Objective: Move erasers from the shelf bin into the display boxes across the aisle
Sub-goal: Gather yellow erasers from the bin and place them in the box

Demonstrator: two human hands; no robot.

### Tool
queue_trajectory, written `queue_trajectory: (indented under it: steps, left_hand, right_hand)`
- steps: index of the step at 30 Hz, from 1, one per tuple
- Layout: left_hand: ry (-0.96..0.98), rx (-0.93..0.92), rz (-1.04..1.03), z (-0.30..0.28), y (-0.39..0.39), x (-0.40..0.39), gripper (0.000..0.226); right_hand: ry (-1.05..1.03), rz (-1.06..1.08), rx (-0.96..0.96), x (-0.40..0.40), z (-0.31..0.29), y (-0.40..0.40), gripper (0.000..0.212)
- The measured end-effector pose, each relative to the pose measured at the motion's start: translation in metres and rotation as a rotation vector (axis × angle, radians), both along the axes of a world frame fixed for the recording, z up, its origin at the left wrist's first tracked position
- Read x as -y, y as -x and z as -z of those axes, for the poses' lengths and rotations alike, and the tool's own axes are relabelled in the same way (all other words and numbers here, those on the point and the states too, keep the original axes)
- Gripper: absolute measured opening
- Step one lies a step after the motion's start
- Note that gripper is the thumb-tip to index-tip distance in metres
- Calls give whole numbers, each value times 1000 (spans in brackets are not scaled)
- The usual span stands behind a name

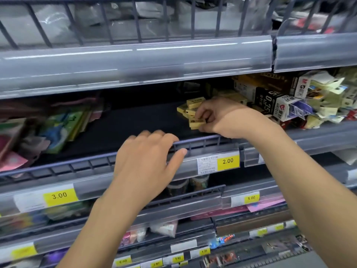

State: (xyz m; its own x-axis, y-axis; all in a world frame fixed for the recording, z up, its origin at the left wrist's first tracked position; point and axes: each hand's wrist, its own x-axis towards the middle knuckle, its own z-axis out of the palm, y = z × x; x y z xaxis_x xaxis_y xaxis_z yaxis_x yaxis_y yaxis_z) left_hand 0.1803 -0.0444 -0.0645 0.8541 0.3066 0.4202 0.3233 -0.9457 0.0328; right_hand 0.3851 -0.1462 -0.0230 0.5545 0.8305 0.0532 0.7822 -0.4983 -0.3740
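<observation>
Several small yellow erasers (191, 108) lie in a loose pile on the dark middle shelf (135, 120). My right hand (218, 117) reaches over the shelf's wire rail and pinches a few stacked erasers (196, 123) at the front of the pile. My left hand (152, 153) rests on the wire rail (201, 141) at the shelf's front, fingers curled over it and thumb against the price strip, with no eraser in it. The display boxes are not in view.
Boxed stationery and loose yellow packets (309, 97) crowd the shelf right of the erasers. Colourful flat packs (58, 128) lean at the left. A yellow 2.00 price tag (228, 161) hangs below the rail. A grey shelf edge (135, 62) overhangs above; more shelves sit below.
</observation>
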Motion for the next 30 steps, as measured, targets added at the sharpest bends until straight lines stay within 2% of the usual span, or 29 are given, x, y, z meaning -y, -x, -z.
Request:
queue_trajectory:
  steps: [6,9,12,14,16,17,19,20,23,26,30]
  left_hand:
    - [48,-61,-28,-3,5,7,53]
    - [258,24,-26,-8,3,5,60]
    - [515,119,-47,-18,-8,-2,71]
    - [635,130,-31,-26,-20,-6,73]
    - [717,118,5,-33,-30,-6,62]
    - [740,112,31,-34,-34,-7,48]
    - [762,111,103,-35,-40,-9,18]
    - [779,119,125,-35,-42,-10,11]
    - [894,177,65,-34,-46,-15,9]
    - [1043,226,15,-36,-51,-17,5]
    - [1052,179,25,-38,-51,-19,7]
  right_hand:
    - [-27,5,-55,0,-3,-1,34]
    - [-154,-15,-34,9,-2,3,34]
    - [-373,-165,-88,22,2,13,29]
    - [-444,-266,-106,26,2,20,26]
    - [-483,-324,-109,26,1,23,24]
    - [-493,-342,-108,25,1,24,23]
    - [-489,-363,-66,23,2,23,24]
    - [-480,-364,-46,23,2,19,26]
    - [-399,-245,-37,21,-3,-1,35]
    - [-205,-86,52,12,-6,-21,49]
    - [-50,-95,127,-3,-5,-29,52]
